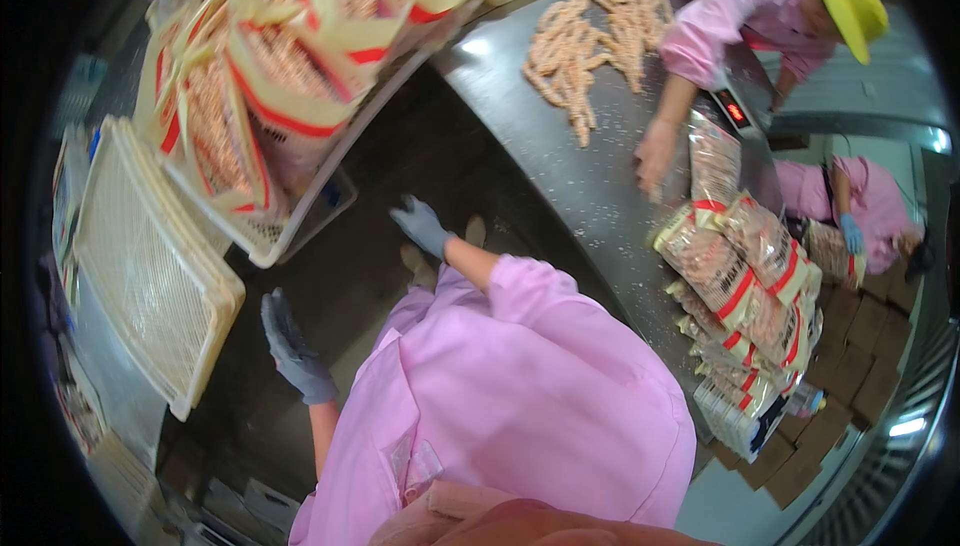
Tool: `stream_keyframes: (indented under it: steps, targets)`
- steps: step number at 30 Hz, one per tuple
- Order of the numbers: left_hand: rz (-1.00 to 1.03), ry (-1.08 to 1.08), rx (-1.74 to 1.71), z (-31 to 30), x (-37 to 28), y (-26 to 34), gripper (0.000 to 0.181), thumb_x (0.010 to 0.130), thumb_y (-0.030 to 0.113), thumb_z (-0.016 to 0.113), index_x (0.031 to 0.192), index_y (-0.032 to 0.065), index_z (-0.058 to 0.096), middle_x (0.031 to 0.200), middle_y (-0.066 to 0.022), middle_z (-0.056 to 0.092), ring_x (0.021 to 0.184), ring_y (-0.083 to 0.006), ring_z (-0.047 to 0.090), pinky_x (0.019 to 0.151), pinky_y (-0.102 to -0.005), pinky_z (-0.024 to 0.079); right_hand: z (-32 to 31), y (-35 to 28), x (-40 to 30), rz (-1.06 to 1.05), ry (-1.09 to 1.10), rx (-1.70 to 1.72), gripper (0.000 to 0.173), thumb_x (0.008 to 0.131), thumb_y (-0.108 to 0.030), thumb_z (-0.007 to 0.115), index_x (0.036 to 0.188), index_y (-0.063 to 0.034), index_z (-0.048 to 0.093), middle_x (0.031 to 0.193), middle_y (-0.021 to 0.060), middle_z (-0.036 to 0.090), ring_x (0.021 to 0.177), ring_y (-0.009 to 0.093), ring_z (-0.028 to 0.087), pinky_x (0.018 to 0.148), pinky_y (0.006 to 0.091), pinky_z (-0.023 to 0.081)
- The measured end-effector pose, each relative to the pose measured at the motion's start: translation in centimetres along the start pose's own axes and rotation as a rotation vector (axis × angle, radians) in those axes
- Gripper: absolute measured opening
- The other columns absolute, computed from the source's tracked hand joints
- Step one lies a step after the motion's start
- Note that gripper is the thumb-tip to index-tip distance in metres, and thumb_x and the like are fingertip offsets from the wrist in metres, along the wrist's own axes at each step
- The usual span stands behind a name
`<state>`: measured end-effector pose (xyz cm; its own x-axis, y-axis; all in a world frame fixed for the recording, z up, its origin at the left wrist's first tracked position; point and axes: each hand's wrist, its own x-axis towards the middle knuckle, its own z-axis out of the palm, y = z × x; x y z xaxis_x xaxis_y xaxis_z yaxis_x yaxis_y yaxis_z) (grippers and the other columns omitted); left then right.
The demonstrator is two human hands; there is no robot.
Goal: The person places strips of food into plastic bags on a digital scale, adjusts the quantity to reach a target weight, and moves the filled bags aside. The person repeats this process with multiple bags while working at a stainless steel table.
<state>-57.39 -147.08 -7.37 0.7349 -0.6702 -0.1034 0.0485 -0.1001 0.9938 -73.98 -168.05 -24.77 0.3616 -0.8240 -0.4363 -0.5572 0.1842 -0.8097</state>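
Note:
My left hand [295, 355], in a grey glove, hangs in the air beside the stacked white slatted plastic trays [150, 261], holding nothing, its fingers extended. My right hand [424, 226], gloved in grey too, is over the dark floor, fingers apart and nothing in them. Ahead of both hands stands a white plastic crate [330, 163] heaped with open plastic bags of breaded food pieces [292, 73]; the bags have cream and red bands. Neither hand touches the crate or the bags.
A steel table [555, 171] at right bears loose breaded sticks [570, 58], a digital scale [731, 107] and piled filled bags [750, 283]. A co-worker's bare hand [658, 156] is over it. Another person [862, 201] handles a bag beside cardboard boxes [847, 343].

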Motion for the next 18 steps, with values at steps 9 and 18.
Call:
stream_keyframes:
  steps: [9, 18]
  targets:
    - [0.223, -0.934, 0.288, 19.4, 1.9, 3.0, 0.043, 0.094, 0.005, 0.044, 0.137, 0.0001, 0.043, 0.139, -0.0133, 0.047, 0.13, -0.0232, 0.043, 0.109, -0.0346, 0.028, -26.5, 3.4, -14.8, -0.299, 0.759, 0.161, 0.034, 0.086, -0.015, 0.062, 0.119, -0.006, 0.061, 0.113, 0.0162, 0.064, 0.102, 0.028, 0.061, 0.088, 0.0368, 0.048]
    - [0.876, -1.403, 0.507, 43.3, -3.4, 5.6, 0.058, 0.079, 0.019, 0.064, 0.133, 0.008, 0.048, 0.135, -0.0131, 0.049, 0.129, -0.035, 0.039, 0.11, -0.0475, 0.022, -52.6, 10.7, -25.8, 0.638, 0.99, -1.162, 0.079, 0.082, -0.056, 0.054, 0.146, -0.0168, 0.031, 0.152, 0.015, 0.025, 0.138, 0.041, 0.019, 0.111, 0.0553, 0.014]
